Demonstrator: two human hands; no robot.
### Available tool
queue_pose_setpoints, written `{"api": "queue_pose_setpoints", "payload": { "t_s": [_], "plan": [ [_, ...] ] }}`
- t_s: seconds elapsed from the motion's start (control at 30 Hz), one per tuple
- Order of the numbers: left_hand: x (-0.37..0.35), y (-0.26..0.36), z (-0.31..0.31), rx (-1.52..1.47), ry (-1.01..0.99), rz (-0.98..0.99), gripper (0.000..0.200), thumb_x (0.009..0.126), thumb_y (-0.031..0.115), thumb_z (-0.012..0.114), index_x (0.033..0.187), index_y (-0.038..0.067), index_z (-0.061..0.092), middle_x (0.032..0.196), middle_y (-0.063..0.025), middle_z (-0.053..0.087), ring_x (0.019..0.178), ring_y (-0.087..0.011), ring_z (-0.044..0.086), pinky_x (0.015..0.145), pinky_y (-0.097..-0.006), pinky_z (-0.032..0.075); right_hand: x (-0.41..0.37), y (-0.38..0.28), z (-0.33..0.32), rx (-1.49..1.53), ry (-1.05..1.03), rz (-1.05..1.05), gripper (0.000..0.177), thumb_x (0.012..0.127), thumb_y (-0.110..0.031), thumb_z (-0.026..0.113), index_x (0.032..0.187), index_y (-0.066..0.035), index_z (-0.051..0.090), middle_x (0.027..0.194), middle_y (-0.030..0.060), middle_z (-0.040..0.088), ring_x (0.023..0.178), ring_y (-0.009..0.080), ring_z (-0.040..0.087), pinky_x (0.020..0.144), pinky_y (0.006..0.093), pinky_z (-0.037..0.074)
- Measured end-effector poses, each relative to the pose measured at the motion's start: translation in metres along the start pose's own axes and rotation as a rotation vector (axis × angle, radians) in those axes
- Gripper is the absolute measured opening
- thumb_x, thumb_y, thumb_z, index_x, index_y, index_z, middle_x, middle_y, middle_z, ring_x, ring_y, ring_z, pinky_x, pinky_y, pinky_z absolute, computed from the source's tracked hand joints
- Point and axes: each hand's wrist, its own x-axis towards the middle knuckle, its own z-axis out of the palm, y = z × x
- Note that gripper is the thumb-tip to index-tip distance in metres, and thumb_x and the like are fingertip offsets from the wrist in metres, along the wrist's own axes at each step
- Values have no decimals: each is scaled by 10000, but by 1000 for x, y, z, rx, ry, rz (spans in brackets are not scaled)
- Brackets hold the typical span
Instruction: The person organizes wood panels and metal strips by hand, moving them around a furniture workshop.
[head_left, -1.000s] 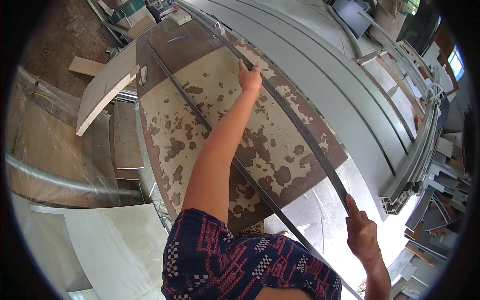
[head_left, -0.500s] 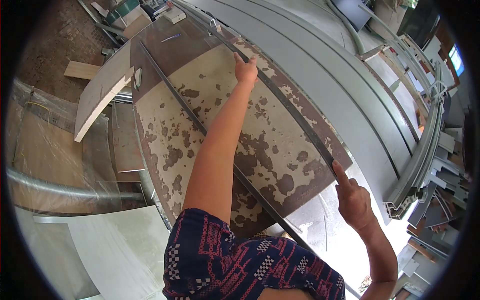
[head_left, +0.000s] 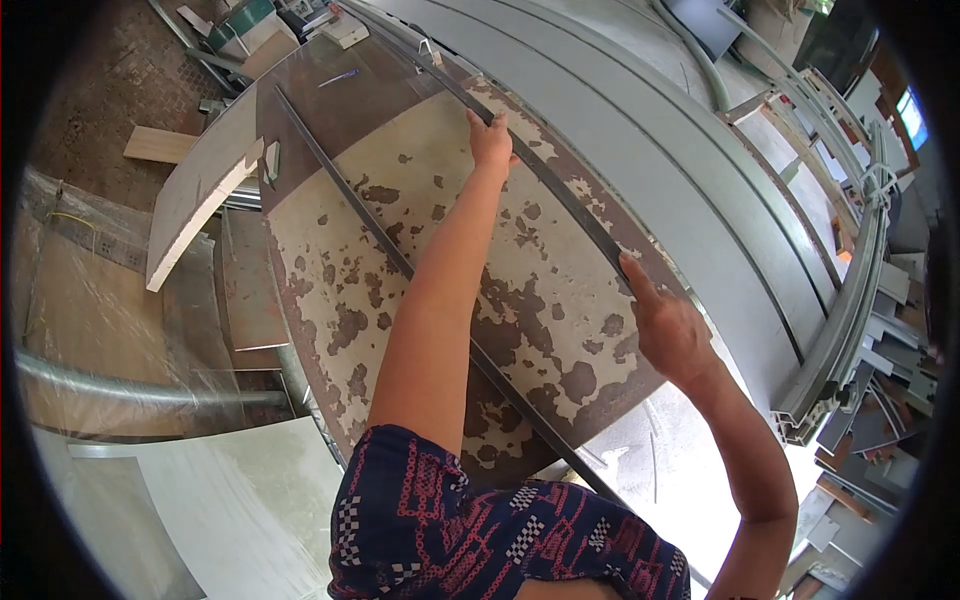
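Observation:
A long, narrow dark strip point(head_left: 568, 198) lies slantwise along the far right side of a worn table with peeling cream paint point(head_left: 440, 140). My left hand point(head_left: 490, 142) is closed around the strip near its middle, arm stretched out. Lower down, my right hand point(head_left: 672, 330) is on the same strip, index finger extended along it and the other fingers curled. The strip's near end is hidden by this hand. A second dark strip point(head_left: 345, 185) crosses the table under my left forearm, roughly parallel to the first.
Long grey panels point(head_left: 640, 130) lie beyond the table's right edge. A pen point(head_left: 338, 77) is at the far end. On the left are a pale board point(head_left: 200, 190), plastic-wrapped sheets point(head_left: 100, 310) and a whitish sheet point(head_left: 235, 500). Several offcuts point(head_left: 880, 410) are piled at right.
My right hand has moved up and left along the strip, closer to my left hand. The left hand has stayed almost in place.

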Motion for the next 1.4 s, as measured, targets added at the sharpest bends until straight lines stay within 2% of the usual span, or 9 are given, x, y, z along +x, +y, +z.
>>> {"api": "queue_pose_setpoints", "payload": {
  "t_s": [0.2,0.3,0.4,0.7,1.03,1.13,1.23,1.33,1.4],
  "plan": [
    [11,-8,-1,-68,-73,41,663,912,253,407,1437,177,11,1327,-147,382,892,-282,560,577,-364,541,42,-6,5,-2,-75,73,667,784,-17,499,1384,-202,274,704,175,586,655,338,610,603,430,487],
    [13,-12,2,-99,-25,49,678,881,294,464,1433,199,81,986,-86,508,584,-172,520,493,-333,497,60,-7,11,-22,-81,79,642,801,-31,481,1383,-202,272,716,178,596,675,345,612,621,434,489],
    [18,-13,-1,-143,-91,42,677,902,272,430,1437,173,27,1140,-123,509,643,-216,565,517,-360,513,79,-13,12,-31,-104,94,623,810,-37,465,1381,-199,275,736,185,606,698,350,616,635,444,488],
    [28,-6,-1,-262,-146,-12,685,887,292,453,1437,183,59,1037,-111,535,566,-194,542,487,-366,466,135,-27,13,20,-74,109,596,808,-53,460,1363,-198,298,832,194,626,794,363,613,708,455,475],
    [37,-4,2,-369,-114,-25,469,882,307,453,1304,170,299,1036,-79,542,783,-206,576,544,-415,480,169,-44,16,22,-103,132,622,765,-11,462,1351,-170,326,919,176,636,862,336,624,744,441,494],
    [43,-7,0,-432,-135,-64,439,891,335,448,1283,183,323,1021,-79,547,796,-200,573,573,-423,489,182,-41,27,41,-97,131,560,860,-123,462,1374,-257,286,921,168,626,842,339,611,729,451,473],
    [43,-3,-2,-523,-171,-54,423,904,381,447,1264,187,342,1004,-86,557,789,-210,571,627,-430,504,182,-35,31,65,65,79,545,848,-129,486,1364,-223,336,820,142,621,728,284,620,667,404,479],
    [40,13,-3,-630,-239,-5,438,897,401,472,1246,164,354,1010,-90,545,799,-230,570,635,-427,500,177,-29,12,481,87,106,467,830,-120,505,1290,-144,431,823,156,626,762,276,633,653,401,497],
    [44,26,-1,-708,-256,4,454,891,409,491,1241,153,352,1010,-92,538,811,-253,568,635,-430,500,162,-32,-21,655,-37,190,458,829,-126,518,1282,-124,448,740,118,586,634,219,581,570,358,470]
  ]
}}
